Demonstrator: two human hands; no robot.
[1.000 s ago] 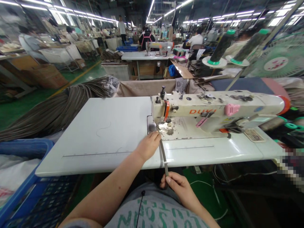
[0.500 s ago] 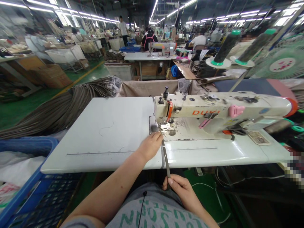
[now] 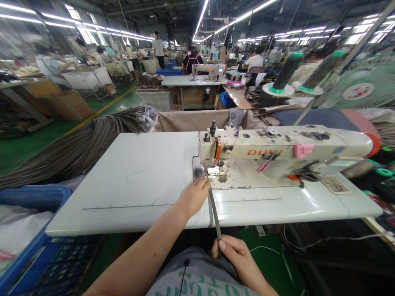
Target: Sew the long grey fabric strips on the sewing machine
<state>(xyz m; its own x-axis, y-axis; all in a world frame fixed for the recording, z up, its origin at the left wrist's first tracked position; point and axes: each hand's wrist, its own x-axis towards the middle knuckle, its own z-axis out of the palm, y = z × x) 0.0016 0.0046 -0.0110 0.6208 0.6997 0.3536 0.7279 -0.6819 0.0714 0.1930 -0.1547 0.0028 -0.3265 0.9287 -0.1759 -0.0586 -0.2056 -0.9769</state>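
Note:
A narrow grey strap [image 3: 214, 209] runs from under the needle area of the cream sewing machine [image 3: 277, 148] down over the front edge of the white table [image 3: 138, 181]. My left hand [image 3: 194, 195] rests on the table just left of the needle, fingers curled and pressing the strap's upper part. Below the table edge, my right hand [image 3: 236, 253] pinches the strap's lower end between thumb and fingers, over my lap.
A big bundle of grey straps [image 3: 77, 148] lies off the table's left rear. A blue crate [image 3: 37, 238] stands at the lower left. Thread cones [image 3: 285, 72] and a fan [image 3: 364, 84] stand at the right rear. Other people work at tables farther back.
My hands and the strap hold nearly the same pose; only the view has shifted slightly down and my right hand sits a little lower in the picture.

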